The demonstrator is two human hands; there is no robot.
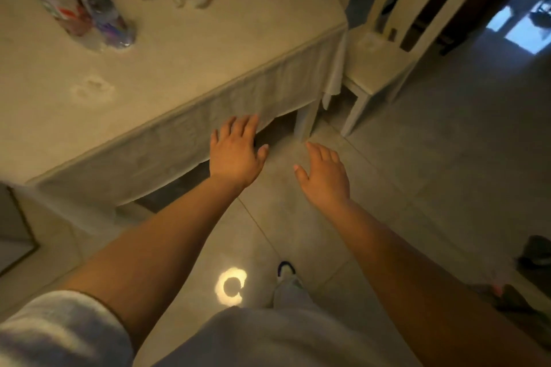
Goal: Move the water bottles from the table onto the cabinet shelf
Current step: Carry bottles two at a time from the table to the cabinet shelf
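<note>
Clear plastic water bottles (80, 0) stand up-left of both empty, spread hands (235, 155); reaching them comes next.

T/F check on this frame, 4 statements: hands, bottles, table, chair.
1. Both hands are empty. True: the left hand and right hand hold nothing, fingers spread.
2. The water bottles stand on the table. True.
3. The table is bare wood. False: a pale tablecloth covers it and hangs over the edge.
4. The chair stands left of the table. False: it is at the table's right end.
</note>
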